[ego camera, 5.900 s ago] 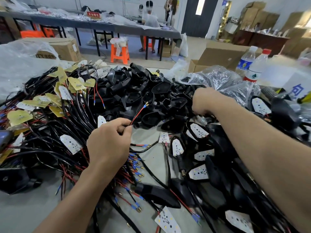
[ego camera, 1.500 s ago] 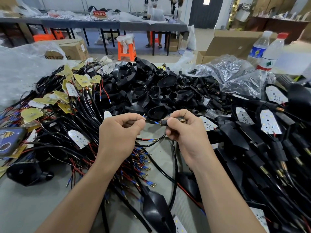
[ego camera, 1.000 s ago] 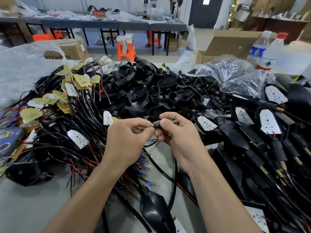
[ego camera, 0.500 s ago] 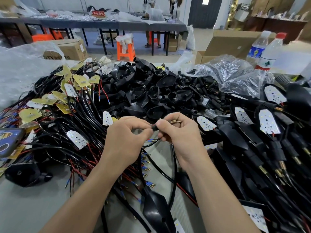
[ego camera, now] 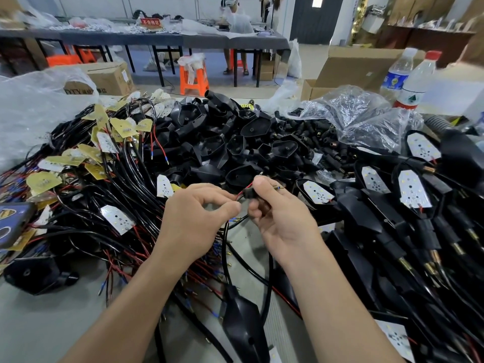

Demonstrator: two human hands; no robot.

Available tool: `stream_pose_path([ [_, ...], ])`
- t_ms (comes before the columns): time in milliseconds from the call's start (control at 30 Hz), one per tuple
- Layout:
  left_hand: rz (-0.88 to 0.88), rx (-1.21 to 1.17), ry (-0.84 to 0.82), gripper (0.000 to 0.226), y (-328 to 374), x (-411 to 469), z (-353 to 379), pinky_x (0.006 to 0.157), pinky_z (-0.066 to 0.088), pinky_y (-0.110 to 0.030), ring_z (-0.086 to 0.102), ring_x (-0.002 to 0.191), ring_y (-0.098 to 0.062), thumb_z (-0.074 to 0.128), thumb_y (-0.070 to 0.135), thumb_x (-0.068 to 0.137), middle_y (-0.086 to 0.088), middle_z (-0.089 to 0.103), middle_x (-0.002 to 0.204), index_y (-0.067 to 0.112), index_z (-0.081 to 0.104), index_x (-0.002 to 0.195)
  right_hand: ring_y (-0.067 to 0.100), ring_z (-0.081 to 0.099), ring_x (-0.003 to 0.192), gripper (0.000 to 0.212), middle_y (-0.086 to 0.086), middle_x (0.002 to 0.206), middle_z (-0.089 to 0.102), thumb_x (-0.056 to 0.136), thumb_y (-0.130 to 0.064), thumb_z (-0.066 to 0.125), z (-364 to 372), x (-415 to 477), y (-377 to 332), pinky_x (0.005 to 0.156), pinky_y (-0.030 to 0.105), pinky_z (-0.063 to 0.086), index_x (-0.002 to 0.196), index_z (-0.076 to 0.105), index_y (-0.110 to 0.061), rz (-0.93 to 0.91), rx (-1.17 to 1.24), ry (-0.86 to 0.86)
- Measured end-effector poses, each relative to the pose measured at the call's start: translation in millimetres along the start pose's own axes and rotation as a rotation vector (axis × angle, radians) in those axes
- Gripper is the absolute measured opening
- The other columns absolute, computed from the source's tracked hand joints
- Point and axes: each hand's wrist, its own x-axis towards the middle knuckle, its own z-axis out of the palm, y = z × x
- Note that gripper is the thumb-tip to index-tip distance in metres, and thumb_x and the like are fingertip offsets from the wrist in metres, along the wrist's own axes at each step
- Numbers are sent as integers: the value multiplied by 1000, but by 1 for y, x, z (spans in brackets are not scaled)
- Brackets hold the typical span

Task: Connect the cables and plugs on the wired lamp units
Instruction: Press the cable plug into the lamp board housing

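The left hand (ego camera: 193, 221) pinches the red wire (ego camera: 244, 190); the right hand (ego camera: 282, 221) grips the black plug (ego camera: 251, 195), which lies crosswise toward it.

A grey table (ego camera: 39, 326) carries a tangle of black cables (ego camera: 78, 231) at left; a heap of black lamp shells (ego camera: 235, 142) in the middle; plastic bags (ego camera: 361, 113) and two bottles (ego camera: 416, 85) far right.

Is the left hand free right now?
No, the left hand pinches a red wire beside the black plug that the right hand grips.
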Motion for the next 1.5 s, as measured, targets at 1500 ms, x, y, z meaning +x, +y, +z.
stream_pose_path([
  [1500,-113,-14,63,5,15,-4,-9,63,46,-16,64,63,-1,73,40,72,13,72,67,37,77,71,14,58,46,32,13,78,76,110,-22,43,-6,1,4,44,21,42,106,71,-7,-219,-174,210],
])
